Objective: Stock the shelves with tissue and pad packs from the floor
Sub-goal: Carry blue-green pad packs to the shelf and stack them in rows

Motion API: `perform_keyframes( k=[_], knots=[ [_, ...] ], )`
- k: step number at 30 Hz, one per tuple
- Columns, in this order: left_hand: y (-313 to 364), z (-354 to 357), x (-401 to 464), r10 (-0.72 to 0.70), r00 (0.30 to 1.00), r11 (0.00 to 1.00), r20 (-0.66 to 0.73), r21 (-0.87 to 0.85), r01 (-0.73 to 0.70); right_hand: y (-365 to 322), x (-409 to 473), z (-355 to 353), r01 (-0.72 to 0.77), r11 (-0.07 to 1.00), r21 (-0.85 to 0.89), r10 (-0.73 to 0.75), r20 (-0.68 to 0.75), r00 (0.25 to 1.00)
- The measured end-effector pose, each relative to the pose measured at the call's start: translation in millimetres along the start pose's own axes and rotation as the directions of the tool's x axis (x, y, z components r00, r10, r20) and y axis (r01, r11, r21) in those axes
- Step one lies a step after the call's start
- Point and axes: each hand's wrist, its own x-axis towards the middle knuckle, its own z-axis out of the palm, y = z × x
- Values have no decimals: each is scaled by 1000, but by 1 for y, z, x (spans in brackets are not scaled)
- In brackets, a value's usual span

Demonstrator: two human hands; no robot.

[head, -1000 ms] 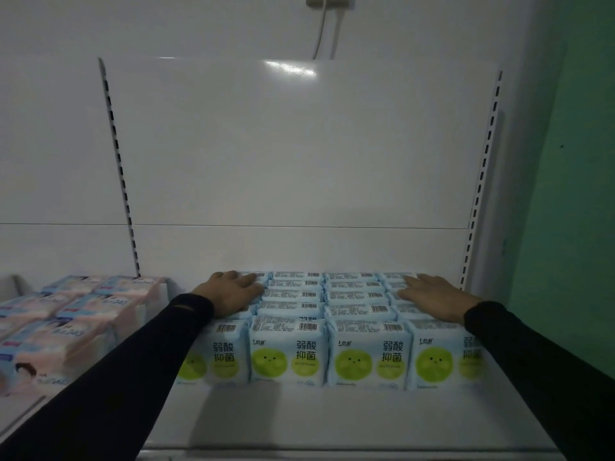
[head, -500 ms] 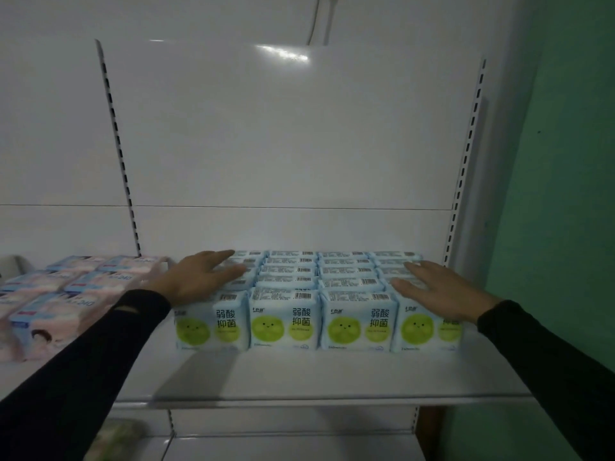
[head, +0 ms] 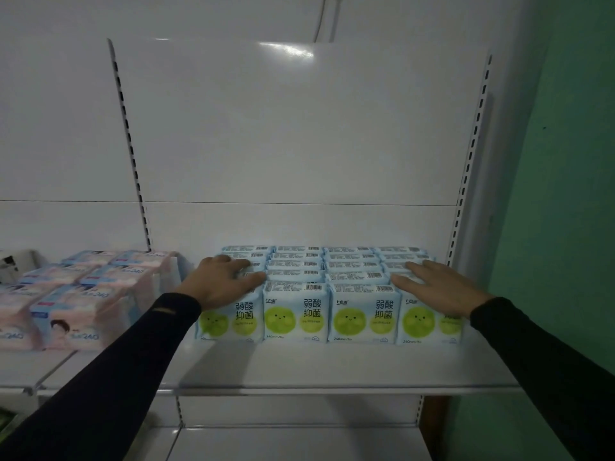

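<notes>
Several light blue pad packs [head: 327, 294] with green circles stand in tidy rows on the white shelf [head: 299, 364], pushed against its back panel. My left hand [head: 221, 282] rests flat on top of the left column of packs, fingers spread. On the right column lies my right hand [head: 439, 287], fingers straight. Neither hand grips a pack. Both sleeves are dark.
Pink and blue packs [head: 83, 294] fill the neighbouring shelf bay on the left. A green wall [head: 565, 194] borders the shelving on the right. A lower shelf [head: 293, 440] shows beneath. Slotted uprights [head: 131, 154] frame the bay.
Both hands have slid slightly toward me along the tops of the packs. The view has dropped and pulled back, so the shelf's front edge and the lower shelf now show.
</notes>
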Motion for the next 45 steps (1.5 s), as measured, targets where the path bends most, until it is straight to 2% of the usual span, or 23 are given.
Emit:
perform_keyframes(
  k=[7, 12, 15, 17, 20, 23, 25, 28, 31, 34, 45],
  knots=[
    [3, 2, 1, -47, 999, 999, -12, -4, 47, -1, -2, -4, 18, 1000, 2, -18, -2, 1000],
    [3, -3, 4, 29, 999, 992, 19, 122, -31, 2, -4, -5, 23, 999, -34, -25, -39, 999],
    [8, -10, 10, -15, 999, 992, -33, 125, 19, 4, -8, -6, 51, 998, -46, -55, -97, 994],
    [21, -16, 12, 58, 996, 996, -74, 74, -52, 4, -14, -10, 104, 994, -44, -108, -98, 989],
    [71, -23, 1, 232, 969, 970, -81, -52, -237, 8, -19, -18, 191, 980, -49, -192, -18, 981],
    [131, -16, -9, 403, 915, 915, 26, -37, -402, 13, -21, -24, 237, 969, -63, -236, 28, 971],
    [162, -6, -9, 468, 878, 881, 102, 20, -472, 16, -22, -26, 238, 970, -49, -237, 13, 971],
    [184, 14, 1, 443, 879, 870, 177, 154, -469, 24, -23, -24, 241, 969, -61, -239, 40, 970],
    [186, 26, 10, 373, 906, 880, 201, 232, -414, 31, -19, -19, 282, 948, -151, -267, 113, 957],
    [187, 27, 15, 337, 920, 899, 199, 222, -377, 32, -12, -12, 321, 924, -207, -305, 107, 946],
    [200, 33, 19, 357, 914, 895, 191, 209, -393, 51, 3, -8, 346, 922, -174, -334, 95, 938]
  ],
)
